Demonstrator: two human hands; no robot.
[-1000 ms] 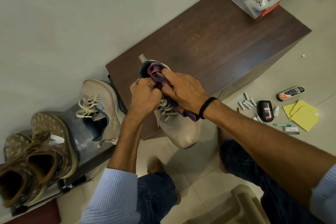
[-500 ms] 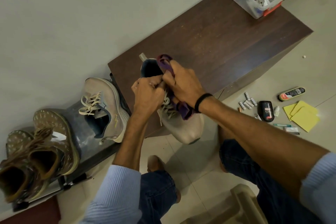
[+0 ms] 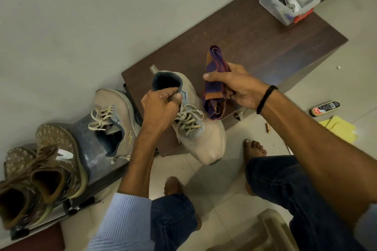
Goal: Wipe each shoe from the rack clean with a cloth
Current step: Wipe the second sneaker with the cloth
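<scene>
Over the table [image 3: 265,47], my left hand [image 3: 161,106] pinches the seemingly light, flexible shoe [image 3: 206,142] at its opening; right hand [image 3: 238,85] fingers grip the limp cloth [image 3: 214,79].

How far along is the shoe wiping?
Done: no shoe can be told as finished by look. In hand: the left hand grips one beige sneaker at its opening; the right hand holds the purple cloth beside it. Left: its beige mate and the brown pair sit on the rack.
</scene>
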